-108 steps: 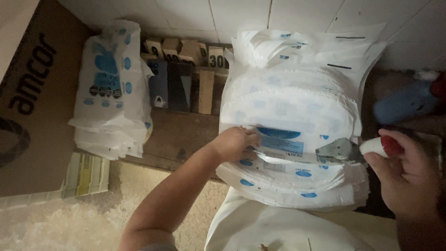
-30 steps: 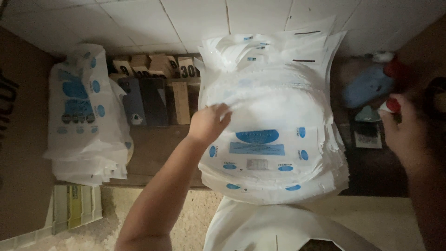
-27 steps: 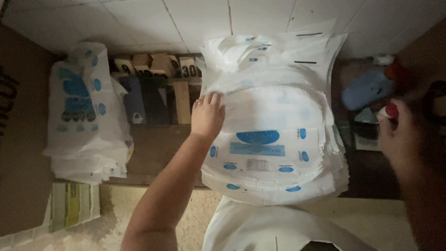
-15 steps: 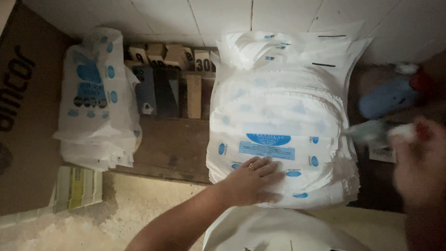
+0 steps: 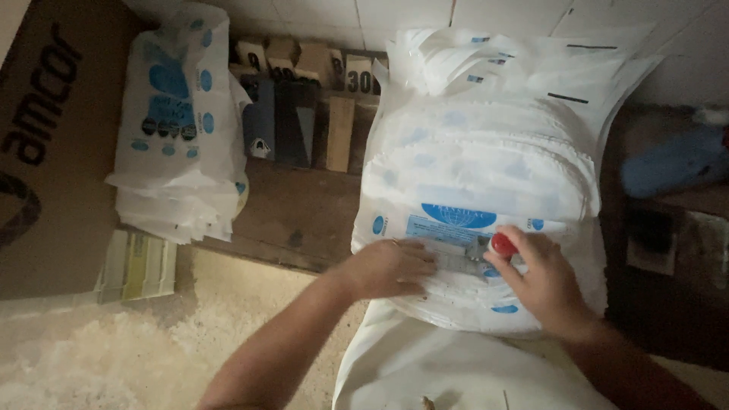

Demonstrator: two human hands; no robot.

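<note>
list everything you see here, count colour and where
stack of plastic bags: one thick pile, white with blue print, centre right on the bench
second stack of bags: one, white with blue print, left on the bench
small tool with red cap: one, grey and red, on the front of the centre stack
wooden bench: one, dark brown, under both stacks
small blocks: several, tan and dark blue, upright along the tiled wall
cardboard box: one, brown, far left
blue object: one, blurred, far right
white sack: one, bottom centre
left hand: flat on the centre stack
right hand: gripping the tool
</note>
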